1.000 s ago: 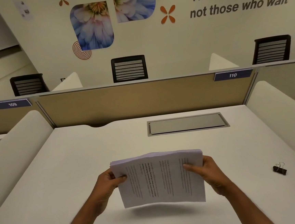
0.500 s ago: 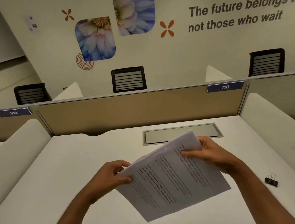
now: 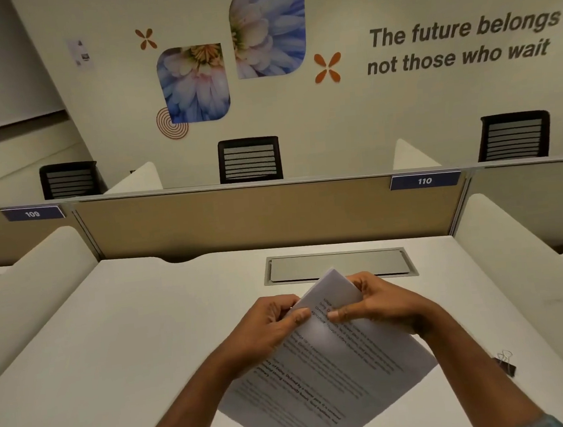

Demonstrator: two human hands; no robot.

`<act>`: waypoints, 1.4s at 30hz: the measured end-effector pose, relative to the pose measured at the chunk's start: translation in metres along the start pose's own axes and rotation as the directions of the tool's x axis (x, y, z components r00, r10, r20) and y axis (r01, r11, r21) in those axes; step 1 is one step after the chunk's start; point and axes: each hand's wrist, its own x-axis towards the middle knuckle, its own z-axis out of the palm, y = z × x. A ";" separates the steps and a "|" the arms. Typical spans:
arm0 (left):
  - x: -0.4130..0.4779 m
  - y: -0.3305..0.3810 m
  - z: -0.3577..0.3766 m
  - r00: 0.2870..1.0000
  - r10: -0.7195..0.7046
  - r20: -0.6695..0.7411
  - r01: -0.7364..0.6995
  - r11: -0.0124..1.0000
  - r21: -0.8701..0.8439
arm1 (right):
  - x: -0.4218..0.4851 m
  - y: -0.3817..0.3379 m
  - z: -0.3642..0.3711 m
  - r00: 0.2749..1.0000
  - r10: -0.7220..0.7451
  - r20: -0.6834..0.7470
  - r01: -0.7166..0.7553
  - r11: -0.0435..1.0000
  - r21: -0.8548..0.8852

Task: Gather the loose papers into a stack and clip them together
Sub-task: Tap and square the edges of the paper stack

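The white desk (image 3: pixel 115 347) lies under the paper stack (image 3: pixel 339 378), which sits diamond-wise with one corner pointing away from the person. Judging by the print lines, its long axis runs from far right to near left. Whether its near end rests on the desk I cannot tell. Both hands meet at that far corner. The left hand (image 3: pixel 269 326) pinches the stack's left edge between thumb and curled fingers, and the right hand (image 3: pixel 383 303) grips the right edge the same way, thumbs almost touching on the top sheet. The black binder clip (image 3: pixel 506 364) lies untouched off the stack's right corner, near it but apart. The right hand is the nearer one, so it likely fetches the clip while the left holds the corner
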 end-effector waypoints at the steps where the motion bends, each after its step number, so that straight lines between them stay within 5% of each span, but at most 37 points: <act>1: 0.001 -0.001 -0.002 1.000 -0.012 -0.004 0.012 1.000 -0.019 | 0.001 0.000 0.001 1.000 -0.004 -0.015 0.005 1.000 0.008; 6: 0.009 -0.012 -0.025 0.997 -0.077 -0.016 0.072 0.975 -0.208 | 0.002 0.002 0.003 0.980 -0.042 -0.194 0.054 0.997 0.057; 11: 0.023 -0.022 -0.030 0.996 -0.091 -0.011 0.086 0.972 -0.217 | 0.010 0.007 0.014 0.945 -0.020 -0.327 0.028 0.999 0.019; 25: 0.059 -0.019 0.006 0.986 -0.156 0.052 0.163 0.971 -0.177 | -0.017 0.042 -0.023 0.912 0.048 -0.408 -0.076 0.996 -0.053; 27: 0.065 -0.013 0.015 0.986 -0.166 0.009 0.165 0.968 -0.192 | -0.035 0.069 -0.044 0.803 0.068 -0.592 -0.083 0.997 0.002; 30: 0.073 -0.003 0.032 0.983 -0.177 -0.047 0.161 0.958 -0.236 | -0.073 0.148 -0.083 0.456 0.193 -0.869 -0.162 0.978 0.132; 32: 0.080 0.002 0.047 0.979 -0.187 -0.077 0.164 0.956 -0.243 | -0.101 0.205 -0.101 0.239 0.303 -0.922 -0.307 0.925 0.225; 34: 0.083 0.006 0.059 0.974 -0.199 -0.111 0.166 0.953 -0.252 | -0.122 0.249 -0.110 0.134 0.365 -0.921 -0.422 0.862 0.281; 36: 0.089 0.011 0.072 0.967 -0.217 -0.132 0.177 0.949 -0.261 | -0.137 0.280 -0.117 0.128 0.401 -0.907 -0.456 0.836 0.305; 42: 0.103 0.022 0.097 0.950 -0.273 -0.150 0.226 0.935 -0.272 | -0.146 0.321 -0.130 0.327 0.439 -0.837 -0.432 0.857 0.281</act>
